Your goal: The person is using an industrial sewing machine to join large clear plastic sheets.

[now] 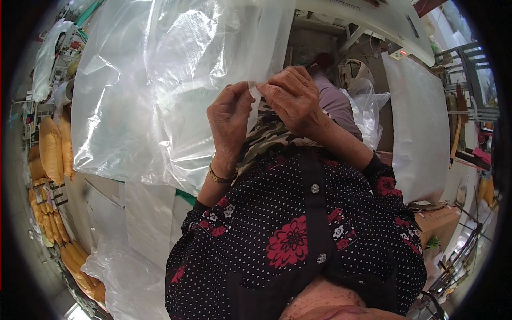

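My left hand (230, 113) and my right hand (292, 97) meet in front of my body, fingers closed in a pinch. A small piece of clear plastic film (254, 89) spans the gap between their fingertips. Whether it is part of the large clear plastic sheet (136, 90) behind and to the left, I cannot tell. That sheet is wide, shiny and wrinkled, and spreads over the work surface past my left wrist. Its right edge runs upward just beyond my right hand.
Yellow filled bags (52, 149) are stacked at the far left. Crumpled clear plastic (125, 274) lies at the lower left, and more clear plastic bags (369, 106) lie right of my leg. A white covered panel (418, 117) stands to the right, with a cardboard box (438, 224) below it.
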The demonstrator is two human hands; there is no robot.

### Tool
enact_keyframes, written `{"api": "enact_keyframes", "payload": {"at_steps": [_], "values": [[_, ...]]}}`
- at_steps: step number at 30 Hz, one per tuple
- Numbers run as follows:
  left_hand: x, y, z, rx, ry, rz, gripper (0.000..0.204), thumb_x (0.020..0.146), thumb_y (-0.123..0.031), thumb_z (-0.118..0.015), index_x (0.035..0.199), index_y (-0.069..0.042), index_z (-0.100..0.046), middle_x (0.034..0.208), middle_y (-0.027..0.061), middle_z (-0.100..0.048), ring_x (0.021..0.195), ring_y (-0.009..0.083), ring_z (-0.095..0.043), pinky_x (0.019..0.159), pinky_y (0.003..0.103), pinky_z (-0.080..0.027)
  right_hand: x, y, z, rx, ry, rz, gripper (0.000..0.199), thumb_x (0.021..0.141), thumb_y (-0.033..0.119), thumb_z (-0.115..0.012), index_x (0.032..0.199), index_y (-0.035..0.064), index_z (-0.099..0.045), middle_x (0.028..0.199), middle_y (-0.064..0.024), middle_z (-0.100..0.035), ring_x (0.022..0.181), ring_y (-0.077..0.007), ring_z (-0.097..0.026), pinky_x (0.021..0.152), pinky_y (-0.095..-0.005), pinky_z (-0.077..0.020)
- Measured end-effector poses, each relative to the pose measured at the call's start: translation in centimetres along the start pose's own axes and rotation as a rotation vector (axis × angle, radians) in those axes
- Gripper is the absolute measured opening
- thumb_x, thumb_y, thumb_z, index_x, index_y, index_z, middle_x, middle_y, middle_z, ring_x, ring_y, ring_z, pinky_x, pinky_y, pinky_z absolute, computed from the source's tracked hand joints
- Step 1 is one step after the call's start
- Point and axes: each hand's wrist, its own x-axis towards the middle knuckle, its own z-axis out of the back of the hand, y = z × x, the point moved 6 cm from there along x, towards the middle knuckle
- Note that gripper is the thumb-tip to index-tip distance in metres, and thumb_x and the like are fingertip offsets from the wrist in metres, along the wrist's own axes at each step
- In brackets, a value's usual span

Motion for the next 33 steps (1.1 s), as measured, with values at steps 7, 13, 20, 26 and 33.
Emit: {"api": "enact_keyframes", "payload": {"at_steps": [7,13,20,26,33], "values": [[0.3,0.6,0.0,-0.093,0.013,0.074,0.016,0.090,-0.005,-0.055,0.099,0.004,-0.063,0.083,0.0035,-0.063,0.068,0.0066,-0.055,0.058,0.020,-0.044,0.5,0.5,-0.9,-0.021,0.053,0.026,0.023,0.074,0.012,-0.069,0.094,0.0034,-0.064,0.080,-0.0036,-0.056,0.079,-0.0203,-0.059,0.081,-0.0369,-0.0420],[0.9,0.8,-0.4,-0.265,0.048,0.187,0.012,0.091,-0.010,-0.056,0.092,0.001,-0.059,0.079,0.0013,-0.060,0.064,0.0043,-0.050,0.053,0.018,-0.038,0.5,0.5,-1.0,-0.049,0.087,0.039,0.020,0.075,0.012,-0.065,0.093,0.0033,-0.063,0.080,-0.0043,-0.056,0.080,-0.0199,-0.059,0.082,-0.0374,-0.0422],[2.1,1.6,0.3,-0.188,-0.005,0.222,0.014,0.093,-0.014,-0.059,0.089,0.000,-0.060,0.072,-0.0031,-0.054,0.062,0.0020,-0.045,0.051,0.019,-0.034,0.4,-0.7,-1.7,-0.036,0.173,0.039,0.022,0.077,0.014,-0.066,0.095,0.0023,-0.064,0.088,-0.0064,-0.059,0.086,-0.0214,-0.059,0.085,-0.0390,-0.0424],[3.0,-8.2,4.7,0.832,-0.219,-0.647,0.005,0.086,0.002,-0.065,0.090,0.002,-0.066,0.076,0.0047,-0.064,0.066,0.0058,-0.053,0.059,0.022,-0.046,-0.3,-8.3,-0.7,0.277,-0.434,-0.591,0.069,0.085,0.025,-0.069,0.140,0.0005,-0.034,0.135,-0.0208,-0.041,0.129,-0.0355,-0.035,0.106,-0.0410,-0.0304],[1.0,-14.5,-3.7,0.951,0.358,-0.764,0.009,0.077,-0.002,-0.071,0.085,-0.002,-0.067,0.077,0.0130,-0.067,0.066,0.0278,-0.066,0.061,0.035,-0.052,5.7,-7.9,-15.4,0.428,-0.437,-0.375,0.054,0.085,0.014,-0.062,0.134,0.0002,-0.043,0.118,-0.0170,-0.055,0.108,-0.0298,-0.054,0.098,-0.0424,-0.0419]]}}
